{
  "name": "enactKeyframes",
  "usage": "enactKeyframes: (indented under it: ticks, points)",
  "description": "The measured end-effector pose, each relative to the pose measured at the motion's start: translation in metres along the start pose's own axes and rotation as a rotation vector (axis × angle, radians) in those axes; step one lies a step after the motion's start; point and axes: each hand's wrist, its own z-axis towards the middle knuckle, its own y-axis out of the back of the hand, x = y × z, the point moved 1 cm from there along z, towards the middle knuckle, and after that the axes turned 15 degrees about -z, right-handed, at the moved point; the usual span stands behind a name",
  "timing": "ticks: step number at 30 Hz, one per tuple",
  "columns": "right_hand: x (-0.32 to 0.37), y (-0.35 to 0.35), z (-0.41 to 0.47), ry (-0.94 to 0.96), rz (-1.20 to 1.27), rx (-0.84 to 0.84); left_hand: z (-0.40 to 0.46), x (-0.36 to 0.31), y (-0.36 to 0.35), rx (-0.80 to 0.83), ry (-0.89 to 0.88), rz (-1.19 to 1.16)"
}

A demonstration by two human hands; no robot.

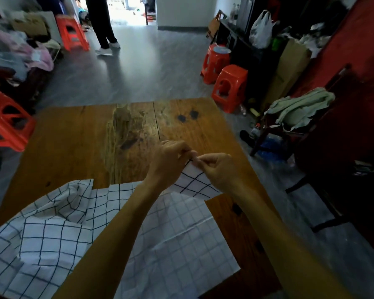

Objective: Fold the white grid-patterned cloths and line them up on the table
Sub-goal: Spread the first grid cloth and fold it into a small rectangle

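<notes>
Left hand (171,157) and right hand (216,167) pinch same raised corner of grid cloth (194,182), fingertips touching, likely to match edges for fold. Rest of cloth trails below grip onto table (73,134) (second cloth (41,234) rumpled, left of grip).

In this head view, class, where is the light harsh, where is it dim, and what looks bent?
Head view: the doorway is blown out white; the right side by the red wall sinks into shadow; the table edges bow from the wide lens; both hands pinching the cloth are evenly lit.
</notes>
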Motion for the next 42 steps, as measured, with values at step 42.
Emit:
enactKeyframes:
  ticks: [42]
  points:
    - [-0.053,-0.007,-0.025,-0.070,-0.095,0.103,0.008,0.025,0.040,-0.109,0.160,0.002]
